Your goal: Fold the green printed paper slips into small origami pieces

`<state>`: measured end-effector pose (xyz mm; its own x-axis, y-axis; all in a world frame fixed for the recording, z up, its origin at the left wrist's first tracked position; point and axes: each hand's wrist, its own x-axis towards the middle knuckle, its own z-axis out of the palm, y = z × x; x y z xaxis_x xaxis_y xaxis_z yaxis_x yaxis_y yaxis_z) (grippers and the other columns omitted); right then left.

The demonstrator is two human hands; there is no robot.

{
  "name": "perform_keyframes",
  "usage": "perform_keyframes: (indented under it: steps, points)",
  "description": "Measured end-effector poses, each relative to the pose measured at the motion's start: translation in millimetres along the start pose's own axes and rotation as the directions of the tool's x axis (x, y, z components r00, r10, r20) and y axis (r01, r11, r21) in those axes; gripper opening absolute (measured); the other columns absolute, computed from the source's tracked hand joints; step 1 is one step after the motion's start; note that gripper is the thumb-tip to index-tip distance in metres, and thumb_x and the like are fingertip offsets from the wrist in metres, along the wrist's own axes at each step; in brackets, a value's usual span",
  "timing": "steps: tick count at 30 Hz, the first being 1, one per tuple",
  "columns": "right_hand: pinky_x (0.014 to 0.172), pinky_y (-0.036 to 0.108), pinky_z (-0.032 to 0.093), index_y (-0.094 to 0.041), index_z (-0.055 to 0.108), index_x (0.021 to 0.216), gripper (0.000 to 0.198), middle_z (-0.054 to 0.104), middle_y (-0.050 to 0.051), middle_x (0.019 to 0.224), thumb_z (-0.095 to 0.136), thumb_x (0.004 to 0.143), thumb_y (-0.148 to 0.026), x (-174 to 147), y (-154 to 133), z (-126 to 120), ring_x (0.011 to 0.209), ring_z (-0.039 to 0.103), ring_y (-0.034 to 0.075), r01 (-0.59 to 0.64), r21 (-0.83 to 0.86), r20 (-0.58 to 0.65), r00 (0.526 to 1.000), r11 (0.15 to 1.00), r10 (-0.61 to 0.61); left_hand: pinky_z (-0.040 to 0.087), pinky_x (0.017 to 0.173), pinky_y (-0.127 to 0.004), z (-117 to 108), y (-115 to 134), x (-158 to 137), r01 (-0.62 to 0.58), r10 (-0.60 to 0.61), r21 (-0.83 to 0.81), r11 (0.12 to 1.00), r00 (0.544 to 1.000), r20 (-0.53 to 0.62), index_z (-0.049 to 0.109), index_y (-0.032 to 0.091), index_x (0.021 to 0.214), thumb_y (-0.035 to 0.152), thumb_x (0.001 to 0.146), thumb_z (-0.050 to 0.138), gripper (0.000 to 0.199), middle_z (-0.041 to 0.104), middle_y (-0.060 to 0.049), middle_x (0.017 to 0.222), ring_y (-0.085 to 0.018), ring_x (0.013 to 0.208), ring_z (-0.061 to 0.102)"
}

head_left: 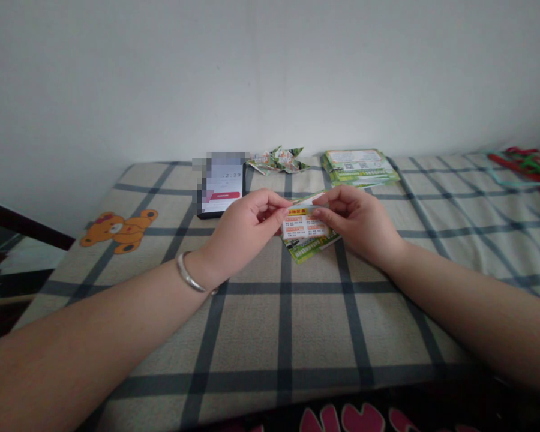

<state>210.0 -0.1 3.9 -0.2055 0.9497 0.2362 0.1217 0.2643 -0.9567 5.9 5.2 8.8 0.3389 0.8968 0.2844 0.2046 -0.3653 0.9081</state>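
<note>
Mid-frame, right of center: printed paper (308, 227) over the checked cloth of the bench (252, 336). Left hand (240, 231) pinched its upper left edge between thumb and fingers; right hand (363, 225) pinched the upper right likewise. The paired grip probably kept the edge straight and the print level. Green layer (306, 249) showed below at a slant; could not tell whether separate. Folded paper pieces (281, 161) and paper stack (357, 167) lay at upper center and upper right, presumably set back for working room. Phone (224, 186) leaned, upper left of center, screen likely angled for viewing.
</note>
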Motion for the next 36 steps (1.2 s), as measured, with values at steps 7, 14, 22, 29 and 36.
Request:
perform_keyframes:
  steps: [7,14,22,29,36]
  points:
    - [0.052,0.027,0.046,-0.02,0.067,0.081,0.015,0.07,0.002,0.071,0.074,0.077,-0.032,3,4,-8,0.061,0.063,0.015,-0.012,-0.323,0.024,0.999,0.946,0.02,0.051,0.065,-0.026,-7,-10,4,-0.053,0.039,0.328,0.943,0.998,0.049,0.071,0.019,0.088,0.025,0.085,0.064,0.009,0.072,-0.001,0.082,-0.013,0.071,0.065]
    - [0.053,0.025,0.041,-0.019,0.072,0.082,0.007,0.068,-0.001,0.068,0.069,0.08,-0.026,3,2,-11,0.058,0.057,0.011,0.074,-0.591,0.074,0.997,0.803,-0.037,0.046,0.069,-0.029,-5,-4,5,-0.193,0.13,0.583,0.789,0.98,0.149,0.071,0.017,0.082,0.017,0.084,0.064,0.008,0.071,-0.001,0.078,-0.016,0.076,0.062]
    - [0.06,0.025,0.042,-0.019,0.073,0.078,0.004,0.069,0.0,0.073,0.069,0.08,-0.018,4,0,-9,0.065,0.059,0.012,0.186,-0.677,0.135,0.982,0.712,-0.129,0.047,0.078,-0.033,-7,-6,7,-0.296,0.177,0.668,0.683,0.954,0.241,0.07,0.015,0.084,0.013,0.084,0.064,0.006,0.067,-0.004,0.084,-0.019,0.085,0.061]
    - [0.064,0.025,0.042,-0.018,0.073,0.076,0.003,0.067,0.001,0.074,0.072,0.078,-0.016,6,1,-10,0.069,0.059,0.013,0.206,-0.707,0.15,0.978,0.676,-0.142,0.047,0.084,-0.038,-6,1,3,-0.369,0.14,0.769,0.523,0.927,0.349,0.067,0.013,0.085,0.018,0.093,0.053,0.016,0.064,-0.007,0.088,-0.022,0.091,0.057]
    - [0.063,0.026,0.04,-0.018,0.073,0.077,0.005,0.065,0.001,0.075,0.071,0.08,-0.021,7,1,-9,0.069,0.056,0.013,0.181,-0.736,0.147,0.983,0.653,-0.107,0.048,0.083,-0.038,-4,1,1,-0.398,0.135,0.8,0.45,0.915,0.379,0.066,0.013,0.088,0.018,0.095,0.049,0.019,0.061,-0.007,0.089,-0.022,0.09,0.056]
